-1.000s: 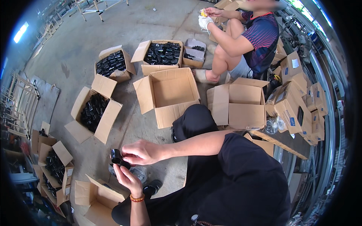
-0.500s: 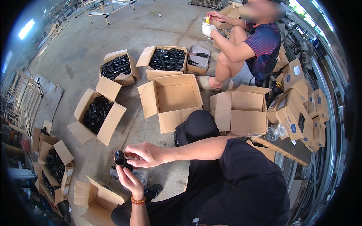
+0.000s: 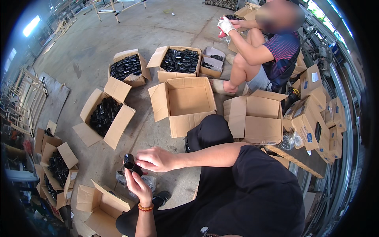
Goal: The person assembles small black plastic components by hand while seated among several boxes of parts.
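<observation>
At eight o'clock, a black fitting [image 3: 129,160] sits in the curled left hand [image 3: 138,186], the half-bent right hand [image 3: 157,158] against it, grip unclear, seemingly mid-handling, while nine o'clock's carton [image 3: 119,125] is already heaped.

Workshop: concrete floor [image 3: 169,33], cartons [image 3: 119,127] of black parts [image 3: 181,60], long metal rails [image 3: 357,130].
</observation>
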Demonstrator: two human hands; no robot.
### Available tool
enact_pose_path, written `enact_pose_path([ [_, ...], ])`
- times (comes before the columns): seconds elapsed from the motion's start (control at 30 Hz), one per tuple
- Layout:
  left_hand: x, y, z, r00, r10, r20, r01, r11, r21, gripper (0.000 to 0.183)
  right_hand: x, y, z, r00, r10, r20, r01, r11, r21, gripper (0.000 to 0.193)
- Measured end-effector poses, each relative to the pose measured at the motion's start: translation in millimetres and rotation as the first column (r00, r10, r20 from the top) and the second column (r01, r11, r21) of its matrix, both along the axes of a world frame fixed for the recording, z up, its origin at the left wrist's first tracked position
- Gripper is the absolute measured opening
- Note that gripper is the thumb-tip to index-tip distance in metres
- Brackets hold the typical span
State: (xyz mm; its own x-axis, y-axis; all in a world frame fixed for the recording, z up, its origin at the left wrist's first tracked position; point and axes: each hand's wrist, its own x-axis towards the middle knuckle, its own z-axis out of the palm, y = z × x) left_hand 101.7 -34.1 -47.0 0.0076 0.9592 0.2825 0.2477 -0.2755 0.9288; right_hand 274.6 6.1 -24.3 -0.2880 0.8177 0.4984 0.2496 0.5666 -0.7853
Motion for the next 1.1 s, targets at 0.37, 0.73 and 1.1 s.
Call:
enact_pose_path([
  [0.37,-1,2,-1,0.999,0.010,-0.032,-0.009,1.000,0.029,0.042,2,-6,14,0.996,0.029,-0.080,-0.042,0.985,-0.166,0.015],
  [0.73,-5,10,-20,0.993,0.082,-0.085,-0.067,0.985,0.161,0.043,-2,-7,19,0.995,0.030,-0.098,-0.051,0.972,-0.227,0.015],
  [1.1,11,5,2,0.984,0.019,0.177,-0.008,0.998,-0.064,0.041,-4,-8,8,0.994,0.009,-0.108,-0.035,0.970,-0.242,0.014],
])
